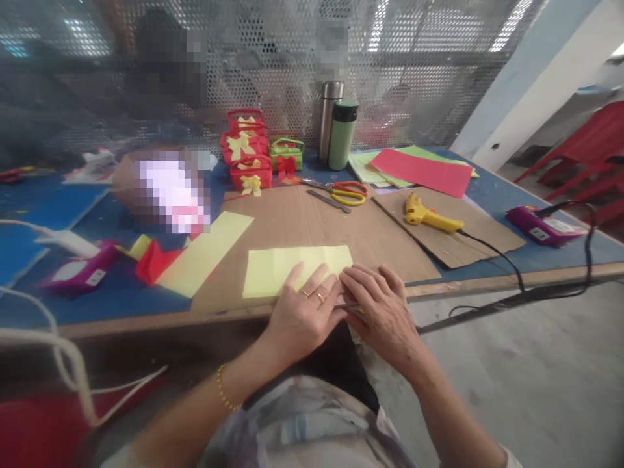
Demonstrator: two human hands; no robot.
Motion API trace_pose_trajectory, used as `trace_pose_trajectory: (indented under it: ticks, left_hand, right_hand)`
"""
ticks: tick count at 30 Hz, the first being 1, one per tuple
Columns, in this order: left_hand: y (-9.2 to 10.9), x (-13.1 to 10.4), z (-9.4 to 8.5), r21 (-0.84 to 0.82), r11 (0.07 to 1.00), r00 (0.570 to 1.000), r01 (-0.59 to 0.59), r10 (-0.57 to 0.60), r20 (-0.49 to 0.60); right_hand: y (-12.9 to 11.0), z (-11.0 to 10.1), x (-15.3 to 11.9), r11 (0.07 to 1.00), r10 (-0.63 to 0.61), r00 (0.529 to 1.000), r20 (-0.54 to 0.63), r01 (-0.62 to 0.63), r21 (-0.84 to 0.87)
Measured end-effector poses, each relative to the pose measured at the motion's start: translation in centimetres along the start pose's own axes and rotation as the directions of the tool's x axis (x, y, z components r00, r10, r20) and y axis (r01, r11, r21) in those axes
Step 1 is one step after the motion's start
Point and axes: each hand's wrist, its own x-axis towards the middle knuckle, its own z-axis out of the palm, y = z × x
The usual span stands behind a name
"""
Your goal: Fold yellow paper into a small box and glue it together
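Note:
A creased sheet of pale yellow paper (273,270) lies on brown cardboard at the table's front edge. My left hand (309,305) rests on it with its fingers stretched over the surface, two rings on them. Beside it, touching, my right hand (377,302) has its fingers pressed together at the paper's lower right corner. A bit of yellow shows below the right fingers, by the table edge. The hands hide that corner, and the right fingertips are partly covered. A second yellow paper strip (207,253) lies slanted to the left.
Scissors (348,190) and a flat metal tool (327,201) lie behind the paper. A yellow glue gun (431,216) rests on cardboard (478,244) at right, its cord trailing to a purple power box (543,226). Red paper baskets (251,174) and a green bottle (342,140) stand behind.

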Motion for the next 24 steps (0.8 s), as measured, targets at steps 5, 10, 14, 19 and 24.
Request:
trace_pose_trajectory:
  ticks: [5, 10, 14, 19, 24]
  left_hand:
    - [-0.2, 0.4, -0.2, -0.073, 0.997, 1.0, 0.024, -0.022, 0.018]
    - [0.3, 0.3, -0.2, -0.053, 0.998, 0.997, 0.041, -0.037, 0.067]
    - [0.9, -0.2, -0.1, -0.014, 0.998, 0.996, 0.055, -0.054, 0.074]
    - [1.3, -0.7, -0.7, 0.009, 0.994, 0.993, 0.105, -0.105, 0.048]
    - [1.2, -0.6, -0.9, -0.024, 0.997, 0.997, 0.068, -0.067, 0.041]
  right_hand:
    - [-0.1, -0.2, 0.0, 1.0, 0.008, 0.999, 0.031, -0.007, -0.016]
    - [-0.9, -0.5, -0.1, 0.996, 0.016, 0.999, 0.038, -0.013, -0.084]
    - [-1.5, -0.2, -0.2, 0.998, -0.013, 0.999, 0.049, 0.016, -0.065]
    - [-1.0, -1.3, 0.7, 1.0, -0.016, 0.996, 0.087, 0.014, 0.02]
    - [1.5, -3.9, 3.6, 0.963, -0.019, 0.976, 0.219, -0.041, 0.265]
